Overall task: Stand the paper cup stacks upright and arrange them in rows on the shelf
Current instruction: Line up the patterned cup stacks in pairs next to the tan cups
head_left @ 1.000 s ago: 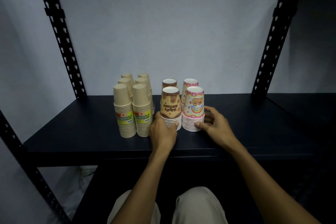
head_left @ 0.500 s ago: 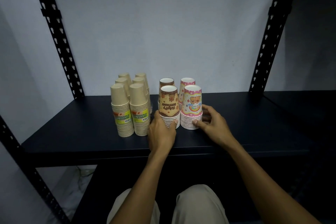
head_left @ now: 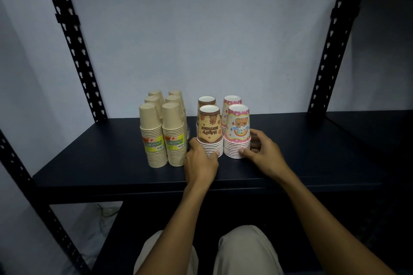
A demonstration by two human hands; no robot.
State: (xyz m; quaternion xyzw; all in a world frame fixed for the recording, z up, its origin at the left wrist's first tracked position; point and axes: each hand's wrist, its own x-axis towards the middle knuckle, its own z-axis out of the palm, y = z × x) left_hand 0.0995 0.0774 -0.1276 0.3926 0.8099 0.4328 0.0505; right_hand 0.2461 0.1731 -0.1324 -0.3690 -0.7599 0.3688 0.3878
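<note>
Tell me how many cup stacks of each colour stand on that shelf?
Tan stacks: 6
Brown stacks: 2
Pink stacks: 2
Total: 10 stacks, all upright on the shelf.

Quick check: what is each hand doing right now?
Left hand: grips the brown birthday cup stack.
Right hand: grips the pink birthday cup stack.
</note>
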